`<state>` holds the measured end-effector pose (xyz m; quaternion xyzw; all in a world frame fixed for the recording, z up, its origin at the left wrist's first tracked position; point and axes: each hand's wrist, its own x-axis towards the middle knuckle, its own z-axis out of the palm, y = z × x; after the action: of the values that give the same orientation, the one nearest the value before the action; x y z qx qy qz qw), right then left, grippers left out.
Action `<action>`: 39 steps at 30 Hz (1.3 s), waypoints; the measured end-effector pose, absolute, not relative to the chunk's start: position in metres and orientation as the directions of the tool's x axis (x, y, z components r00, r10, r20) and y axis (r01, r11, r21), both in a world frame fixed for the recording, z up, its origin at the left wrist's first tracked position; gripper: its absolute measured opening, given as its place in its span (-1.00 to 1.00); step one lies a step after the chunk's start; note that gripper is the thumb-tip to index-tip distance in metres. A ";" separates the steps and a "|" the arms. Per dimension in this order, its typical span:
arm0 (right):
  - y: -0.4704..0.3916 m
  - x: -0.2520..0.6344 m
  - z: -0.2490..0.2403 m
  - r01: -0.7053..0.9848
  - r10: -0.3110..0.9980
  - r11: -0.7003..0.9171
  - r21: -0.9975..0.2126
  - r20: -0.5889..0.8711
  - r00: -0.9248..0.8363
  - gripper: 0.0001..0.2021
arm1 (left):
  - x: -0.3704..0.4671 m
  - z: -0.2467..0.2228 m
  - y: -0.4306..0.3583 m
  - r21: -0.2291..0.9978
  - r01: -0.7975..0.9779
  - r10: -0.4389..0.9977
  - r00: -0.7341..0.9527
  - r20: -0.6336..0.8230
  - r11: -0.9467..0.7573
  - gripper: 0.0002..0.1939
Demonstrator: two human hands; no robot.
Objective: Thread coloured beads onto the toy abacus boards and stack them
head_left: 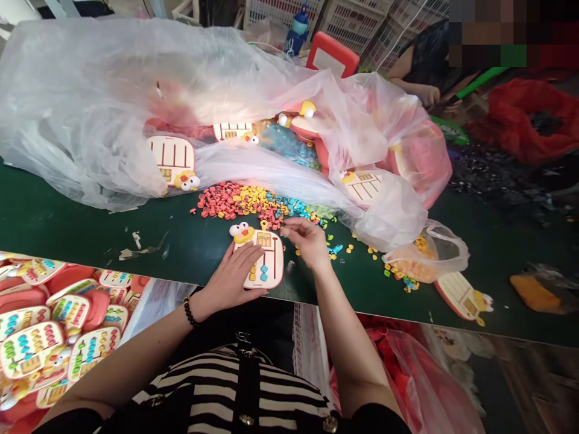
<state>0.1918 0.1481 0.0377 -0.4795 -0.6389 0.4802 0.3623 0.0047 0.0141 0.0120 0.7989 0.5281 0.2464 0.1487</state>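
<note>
My left hand (236, 266), with a beaded bracelet at the wrist, grips a cream toy board (275, 259) on the table, its fingers across the face and thumb along the lower edge. The board has a yellow duck head with bulging eyes (241, 231), dark slots, and yellow and blue pieces (264, 273) in its lower part. Just right of the board my right hand (310, 241) is closed in a pinch; what its fingertips hold is too small to make out. Beyond both hands lies a heap of small red pieces (219, 202), yellow pieces (253, 198) and blue pieces (294, 206).
Crumpled clear plastic sheeting (113, 90) covers the far side of the green table (90, 232), with more boards (170, 158) under it. Filled boards (31, 346) are piled at lower left. A bag of orange pieces (418, 256) and another board (459, 295) lie right. A co-worker's hand (429, 95) shows behind.
</note>
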 end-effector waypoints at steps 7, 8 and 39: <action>0.128 0.163 0.031 0.543 0.955 0.296 -0.785 0.225 -0.196 -0.90 | 0.006 0.011 0.015 0.478 0.780 0.914 0.317 0.255 -0.404 -0.24; 0.128 0.163 0.030 0.562 0.943 0.331 -0.758 0.259 -0.207 -0.89 | 0.006 0.011 0.015 0.477 0.780 0.913 0.317 0.257 -0.405 -0.24; 0.095 0.174 0.026 0.716 0.883 0.455 -0.529 0.370 -0.288 -0.77 | 0.007 0.014 0.016 0.492 0.788 0.929 0.296 0.222 -0.369 -0.23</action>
<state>0.1743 0.0954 0.0260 -0.5051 -0.7915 0.1314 0.3179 0.0075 0.0159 0.0141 0.7918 0.5422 0.2405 0.1461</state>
